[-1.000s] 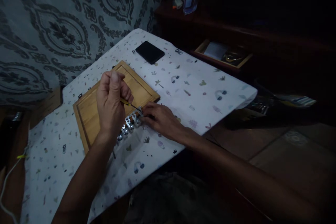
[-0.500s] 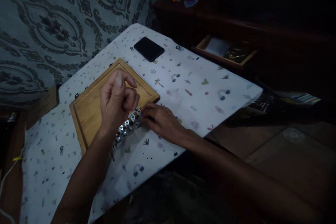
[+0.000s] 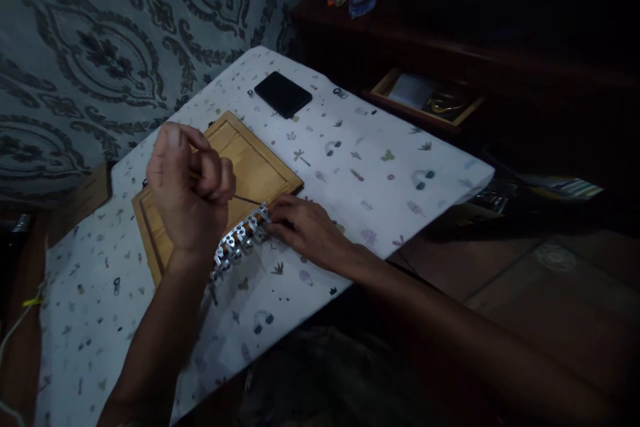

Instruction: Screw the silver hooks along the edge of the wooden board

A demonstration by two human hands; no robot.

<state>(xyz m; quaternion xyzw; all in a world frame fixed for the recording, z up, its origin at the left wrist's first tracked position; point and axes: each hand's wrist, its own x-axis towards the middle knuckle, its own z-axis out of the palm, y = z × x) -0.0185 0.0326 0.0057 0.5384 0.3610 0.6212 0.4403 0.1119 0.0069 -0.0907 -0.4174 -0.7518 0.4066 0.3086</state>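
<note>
My left hand (image 3: 187,193) is closed around a thin tool with a dark metal shaft (image 3: 247,200), held over a wooden board (image 3: 250,160). The shaft points toward the end of a row of shiny metal pieces (image 3: 240,240) lying along the board's near edge. My right hand (image 3: 305,230) rests on the patterned cloth, its fingertips pressed together on the right end of that metal row.
The white patterned cloth (image 3: 380,173) covers a small table. A black flat device (image 3: 283,93) lies at its far side. A patterned wall is at the left. An open drawer (image 3: 425,99) and dark furniture stand behind at the right.
My left hand has drawn back to the left and up, pulling the tool's tip away from the metal row. My right hand has stayed on the row.
</note>
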